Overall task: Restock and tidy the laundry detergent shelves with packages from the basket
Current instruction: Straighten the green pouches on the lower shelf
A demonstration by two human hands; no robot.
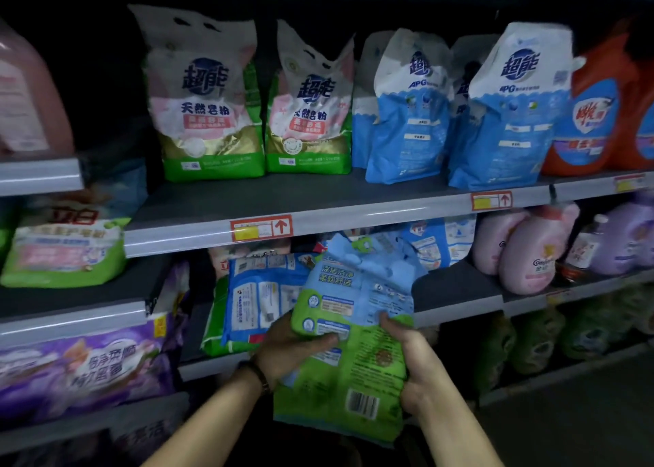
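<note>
At 6 o'clock, bag (350, 328): green-and-blue detergent pouch, held in both your hands in front of the middle shelf (456, 300). Back panel and barcode face you. Not set down yet.
Left hand (293, 351): wraps the bag's left edge, thumb across the face. Likely carrying most of the weight.
Right hand (416, 367): grips the right edge, thumb on the front. Likely steering the tilt.
Why two hands: the pouch is soft and would probably sag and fold from one grip.
Tilt: the top leans away toward 12 o'clock, so it looks aimed at the shelf. Can't tell if the top touches anything.
Gap: a bare patch of shelf at 3 o'clock of the bag, short of the pink bottles (523, 254), is the probable slot.
Blue pack (262, 300): lies flat at 9 o'clock of the bag, just beside it, back side up. Needs standing.
Upper bags (208, 105): upright at 11 o'clock, labels out. Match that facing, so turn your bag round.
Basket: not in view.
Risk: a pouch stood on a slumped base may tip forward.
</note>
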